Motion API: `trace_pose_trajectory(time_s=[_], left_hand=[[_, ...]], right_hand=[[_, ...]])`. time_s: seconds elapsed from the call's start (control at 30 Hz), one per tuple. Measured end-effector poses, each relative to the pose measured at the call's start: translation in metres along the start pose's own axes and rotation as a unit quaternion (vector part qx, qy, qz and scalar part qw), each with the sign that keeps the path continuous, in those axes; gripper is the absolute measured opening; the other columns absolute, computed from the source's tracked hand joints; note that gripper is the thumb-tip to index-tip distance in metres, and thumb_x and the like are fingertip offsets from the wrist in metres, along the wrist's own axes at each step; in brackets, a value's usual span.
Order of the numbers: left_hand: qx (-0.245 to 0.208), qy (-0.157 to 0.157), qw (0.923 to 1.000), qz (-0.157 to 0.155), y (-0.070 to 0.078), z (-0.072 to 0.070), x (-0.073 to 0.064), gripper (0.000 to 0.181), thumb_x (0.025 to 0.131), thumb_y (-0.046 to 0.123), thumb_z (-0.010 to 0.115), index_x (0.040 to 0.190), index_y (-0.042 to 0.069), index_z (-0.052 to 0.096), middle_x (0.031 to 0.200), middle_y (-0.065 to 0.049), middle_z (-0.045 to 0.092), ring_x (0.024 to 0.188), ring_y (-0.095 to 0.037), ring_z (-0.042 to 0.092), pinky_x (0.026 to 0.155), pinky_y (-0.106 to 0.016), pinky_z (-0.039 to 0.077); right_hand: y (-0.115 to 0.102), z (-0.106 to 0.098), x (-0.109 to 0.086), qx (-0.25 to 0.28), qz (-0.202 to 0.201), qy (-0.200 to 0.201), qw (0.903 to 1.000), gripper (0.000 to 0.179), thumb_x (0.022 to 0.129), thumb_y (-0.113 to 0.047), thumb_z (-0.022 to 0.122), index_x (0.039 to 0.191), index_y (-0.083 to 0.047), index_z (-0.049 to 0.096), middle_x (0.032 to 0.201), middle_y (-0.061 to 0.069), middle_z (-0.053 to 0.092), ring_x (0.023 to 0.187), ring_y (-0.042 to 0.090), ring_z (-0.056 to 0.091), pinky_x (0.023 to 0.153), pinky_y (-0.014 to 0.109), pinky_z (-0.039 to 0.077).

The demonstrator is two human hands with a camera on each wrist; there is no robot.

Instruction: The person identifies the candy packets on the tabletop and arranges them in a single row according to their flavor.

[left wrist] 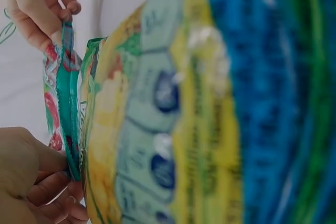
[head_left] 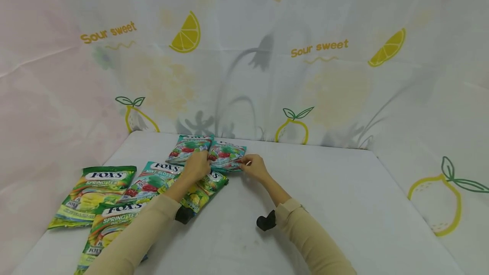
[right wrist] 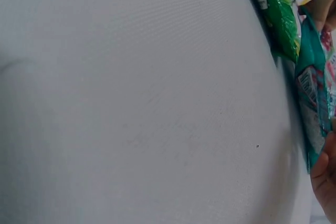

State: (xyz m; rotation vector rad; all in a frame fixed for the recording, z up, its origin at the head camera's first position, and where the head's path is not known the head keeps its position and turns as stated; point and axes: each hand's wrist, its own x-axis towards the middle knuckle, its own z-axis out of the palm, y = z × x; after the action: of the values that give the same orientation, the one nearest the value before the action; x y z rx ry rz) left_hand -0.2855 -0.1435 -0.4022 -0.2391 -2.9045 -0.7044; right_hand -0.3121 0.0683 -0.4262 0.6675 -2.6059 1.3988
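Observation:
My left hand pinches the left side of a teal FOX'S Mint Blossom candy bag near the back of the table. The bag's lower right corner is between the fingers of my right hand. In the left wrist view the bag spans the two hands, its teal edge facing the camera. A second Mint Blossom bag lies just left of it. Closer to me, a green and yellow candy bag is partly hidden by my left forearm. The right wrist view catches both hands only at its right edge.
On the left lie another Mint Blossom bag and two Spring Tea bags, one farther back and one in front, overlapping. A printed cloth wall rises behind the white table.

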Motion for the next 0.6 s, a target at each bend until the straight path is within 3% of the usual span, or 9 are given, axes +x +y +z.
trace_pose_trajectory(time_s=[0.23, 0.27, 0.47, 0.53, 0.6], left_hand=[[0.016, -0.011, 0.9996, -0.021, -0.002, 0.000, 0.007, 0.018, 0.091, 0.007, 0.058, 0.074, 0.002, 0.053, 0.068, -0.010, 0.054, 0.058, -0.021, 0.050, 0.050, -0.030, 0.039], [0.017, -0.011, 0.9995, -0.025, -0.002, 0.000, 0.007, 0.017, 0.091, 0.007, 0.058, 0.075, 0.001, 0.054, 0.069, -0.011, 0.055, 0.059, -0.021, 0.051, 0.051, -0.031, 0.041], [0.020, -0.013, 0.9988, -0.042, -0.008, -0.001, 0.011, 0.012, 0.089, 0.005, 0.057, 0.080, -0.002, 0.062, 0.074, -0.014, 0.061, 0.057, -0.021, 0.053, 0.048, -0.031, 0.043], [0.016, -0.016, 0.9986, -0.047, -0.011, -0.001, 0.012, 0.014, 0.088, 0.004, 0.056, 0.077, -0.002, 0.061, 0.070, -0.014, 0.060, 0.055, -0.021, 0.050, 0.046, -0.029, 0.039], [0.012, -0.017, 0.9983, -0.053, -0.013, -0.002, 0.012, 0.014, 0.088, 0.004, 0.057, 0.076, -0.001, 0.060, 0.070, -0.013, 0.058, 0.055, -0.020, 0.048, 0.045, -0.028, 0.038]], right_hand=[[0.008, 0.004, 0.006, 0.008, 0.009, 0.015, 0.9998, 0.009, 0.079, 0.002, 0.062, 0.084, 0.008, 0.067, 0.075, 0.015, 0.065, 0.068, 0.023, 0.060, 0.061, 0.030, 0.051], [0.020, 0.009, 0.012, 0.012, -0.007, 0.021, 0.9997, 0.010, 0.079, -0.001, 0.061, 0.083, 0.006, 0.067, 0.073, 0.012, 0.065, 0.066, 0.021, 0.059, 0.059, 0.029, 0.050], [0.090, 0.038, 0.045, 0.015, -0.002, 0.018, 0.9997, 0.012, 0.081, -0.012, 0.065, 0.089, -0.004, 0.069, 0.073, 0.004, 0.065, 0.066, 0.017, 0.059, 0.055, 0.030, 0.049], [0.098, 0.044, 0.049, 0.012, -0.018, 0.026, 0.9994, 0.012, 0.081, -0.013, 0.064, 0.089, -0.006, 0.070, 0.072, 0.001, 0.064, 0.064, 0.014, 0.057, 0.053, 0.027, 0.047], [0.083, 0.042, 0.046, 0.008, -0.025, 0.030, 0.9992, 0.013, 0.081, -0.012, 0.063, 0.090, -0.006, 0.070, 0.070, 0.000, 0.063, 0.063, 0.013, 0.056, 0.053, 0.026, 0.046]])
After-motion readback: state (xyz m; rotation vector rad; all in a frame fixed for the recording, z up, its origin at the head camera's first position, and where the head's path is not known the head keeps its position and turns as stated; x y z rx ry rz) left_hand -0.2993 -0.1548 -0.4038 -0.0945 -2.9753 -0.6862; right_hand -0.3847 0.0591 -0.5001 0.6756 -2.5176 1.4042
